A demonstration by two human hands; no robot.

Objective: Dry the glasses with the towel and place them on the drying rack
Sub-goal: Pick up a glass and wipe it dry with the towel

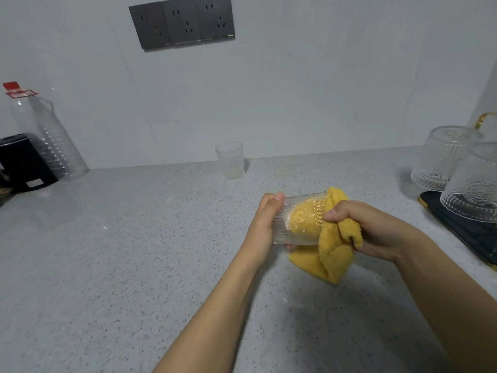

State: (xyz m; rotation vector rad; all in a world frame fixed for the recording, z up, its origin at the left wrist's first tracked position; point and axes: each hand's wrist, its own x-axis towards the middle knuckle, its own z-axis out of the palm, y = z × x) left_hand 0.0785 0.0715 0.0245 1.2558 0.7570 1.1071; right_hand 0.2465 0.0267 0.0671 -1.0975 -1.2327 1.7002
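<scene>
Speckled tabletop (121, 251): mid-frame, left hand (265, 224) grips a glass (295, 224) stuffed with towel (330, 254), pinched by right hand (376, 227); another glass (230, 160) behind, two upturned on rack (468, 232) at right.

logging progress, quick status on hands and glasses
Left hand grips ribbed glass; right hand pushes yellow towel inside. Two glasses upturned on rack. One glass waiting. Nothing blocking.

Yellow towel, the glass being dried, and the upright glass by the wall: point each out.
yellow towel (332, 261): head view, hanging fold.
glass being dried (286, 232): head view, ribbed side wall.
upright glass (230, 162): head view, side wall.
</scene>
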